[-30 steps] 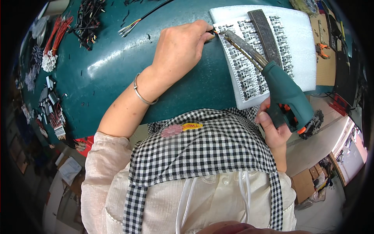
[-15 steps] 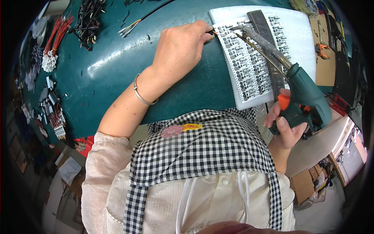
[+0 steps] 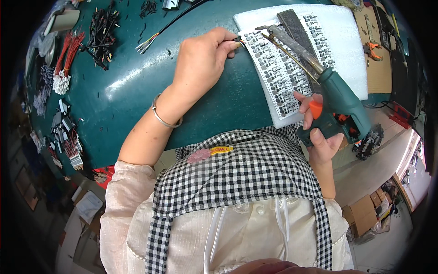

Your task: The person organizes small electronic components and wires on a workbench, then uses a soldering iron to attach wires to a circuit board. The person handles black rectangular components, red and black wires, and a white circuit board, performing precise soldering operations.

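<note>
My left hand is closed in a pinch at the far left corner of a white circuit board panel. A thin wire end shows between its thumb and finger, against the panel's edge. My right hand is wrapped round the handle of a green soldering gun with an orange trigger. The gun's long metal barrel and thin feed tube slant over the panel, with the tip a little right of my left fingertips. Whether the tip touches the panel cannot be told. A dark flat bar lies across the panel.
White foam lies under the panel on the green table. A black cable with stripped wires lies beyond my left hand. Bundles of red wires, black leads and small connector parts are at the left. Orange-handled pliers lie right.
The soldering gun has moved left and slightly away from me, its tip nearer the panel's left edge. The table scene has shifted a little in view. My left hand keeps its pinch.
</note>
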Demonstrator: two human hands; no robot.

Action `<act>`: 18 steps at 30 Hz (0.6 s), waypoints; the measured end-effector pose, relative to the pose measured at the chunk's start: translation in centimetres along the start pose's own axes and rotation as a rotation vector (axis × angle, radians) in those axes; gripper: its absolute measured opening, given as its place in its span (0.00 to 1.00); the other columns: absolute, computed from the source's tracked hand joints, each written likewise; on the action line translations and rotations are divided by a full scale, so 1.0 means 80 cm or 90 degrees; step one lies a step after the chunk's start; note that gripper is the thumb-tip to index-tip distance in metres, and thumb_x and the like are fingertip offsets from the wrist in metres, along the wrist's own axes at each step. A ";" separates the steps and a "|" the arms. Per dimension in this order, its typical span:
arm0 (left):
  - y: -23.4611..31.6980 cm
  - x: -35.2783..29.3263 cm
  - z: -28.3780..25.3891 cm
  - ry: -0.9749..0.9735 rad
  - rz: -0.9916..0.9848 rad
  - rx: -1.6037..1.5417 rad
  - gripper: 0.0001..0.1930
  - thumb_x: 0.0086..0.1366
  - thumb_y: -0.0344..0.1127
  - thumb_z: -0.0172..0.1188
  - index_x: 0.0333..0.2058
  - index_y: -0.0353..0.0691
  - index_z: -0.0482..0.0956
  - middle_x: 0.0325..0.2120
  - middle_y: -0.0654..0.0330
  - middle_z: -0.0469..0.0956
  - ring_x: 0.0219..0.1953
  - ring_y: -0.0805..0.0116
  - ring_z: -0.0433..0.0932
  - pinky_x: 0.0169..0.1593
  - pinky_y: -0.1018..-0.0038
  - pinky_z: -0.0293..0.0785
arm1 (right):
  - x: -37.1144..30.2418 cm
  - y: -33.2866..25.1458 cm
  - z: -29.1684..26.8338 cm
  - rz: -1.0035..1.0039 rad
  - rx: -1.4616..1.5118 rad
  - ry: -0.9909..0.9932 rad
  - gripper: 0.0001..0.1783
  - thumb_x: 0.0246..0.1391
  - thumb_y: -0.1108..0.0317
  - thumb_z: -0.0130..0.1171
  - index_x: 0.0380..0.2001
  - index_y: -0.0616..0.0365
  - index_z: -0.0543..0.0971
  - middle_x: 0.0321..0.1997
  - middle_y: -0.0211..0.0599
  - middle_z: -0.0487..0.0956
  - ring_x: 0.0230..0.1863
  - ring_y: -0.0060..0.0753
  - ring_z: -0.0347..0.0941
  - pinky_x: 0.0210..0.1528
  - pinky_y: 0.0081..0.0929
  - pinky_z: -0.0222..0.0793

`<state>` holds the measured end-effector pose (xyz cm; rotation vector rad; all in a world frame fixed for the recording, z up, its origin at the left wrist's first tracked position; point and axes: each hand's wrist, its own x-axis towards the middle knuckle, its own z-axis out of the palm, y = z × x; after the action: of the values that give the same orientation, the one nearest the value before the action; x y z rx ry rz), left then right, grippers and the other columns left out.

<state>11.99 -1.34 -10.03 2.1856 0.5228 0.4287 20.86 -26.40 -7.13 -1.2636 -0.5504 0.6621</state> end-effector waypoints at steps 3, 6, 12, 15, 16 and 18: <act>0.007 -0.005 0.004 -0.004 -0.041 -0.022 0.04 0.62 0.27 0.58 0.35 0.34 0.77 0.19 0.61 0.80 0.17 0.82 0.71 0.21 0.82 0.67 | 0.000 0.004 -0.002 0.002 0.008 0.006 0.33 0.48 0.60 0.64 0.52 0.72 0.67 0.28 0.34 0.73 0.38 0.32 0.71 0.62 0.56 0.56; 0.010 -0.007 0.007 -0.002 -0.055 -0.035 0.04 0.61 0.27 0.58 0.35 0.33 0.76 0.20 0.60 0.80 0.18 0.81 0.74 0.22 0.82 0.68 | -0.001 0.004 -0.001 0.010 0.001 0.003 0.34 0.48 0.60 0.63 0.53 0.72 0.66 0.27 0.35 0.71 0.40 0.34 0.68 0.62 0.62 0.52; 0.008 -0.005 0.009 0.011 -0.030 0.022 0.05 0.60 0.28 0.61 0.34 0.34 0.77 0.20 0.58 0.81 0.22 0.78 0.79 0.26 0.81 0.72 | -0.006 0.000 -0.002 0.036 -0.009 0.033 0.34 0.49 0.63 0.63 0.54 0.72 0.65 0.26 0.35 0.71 0.37 0.33 0.68 0.55 0.59 0.61; 0.012 -0.004 0.008 0.026 -0.036 0.036 0.07 0.58 0.30 0.63 0.32 0.34 0.78 0.21 0.57 0.81 0.23 0.76 0.79 0.27 0.81 0.73 | -0.018 -0.022 -0.004 0.121 -0.032 0.030 0.34 0.49 0.63 0.64 0.54 0.73 0.64 0.26 0.36 0.71 0.31 0.30 0.68 0.41 0.42 0.71; 0.012 -0.005 0.008 0.037 -0.030 0.036 0.07 0.57 0.31 0.64 0.32 0.34 0.78 0.21 0.57 0.81 0.23 0.76 0.79 0.27 0.81 0.73 | -0.020 -0.029 -0.007 0.156 -0.041 0.019 0.34 0.49 0.64 0.64 0.54 0.73 0.64 0.26 0.37 0.71 0.28 0.28 0.68 0.36 0.36 0.73; 0.010 -0.004 0.009 0.053 -0.017 0.035 0.08 0.56 0.32 0.65 0.31 0.34 0.79 0.21 0.57 0.81 0.23 0.75 0.80 0.28 0.80 0.74 | -0.029 -0.024 -0.017 0.132 -0.115 0.000 0.34 0.49 0.63 0.64 0.54 0.73 0.64 0.25 0.37 0.70 0.26 0.27 0.67 0.29 0.28 0.70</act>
<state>12.21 -2.46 -9.87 2.2178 0.6142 0.4985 20.47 -29.29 -5.59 -1.5039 -0.4911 0.7990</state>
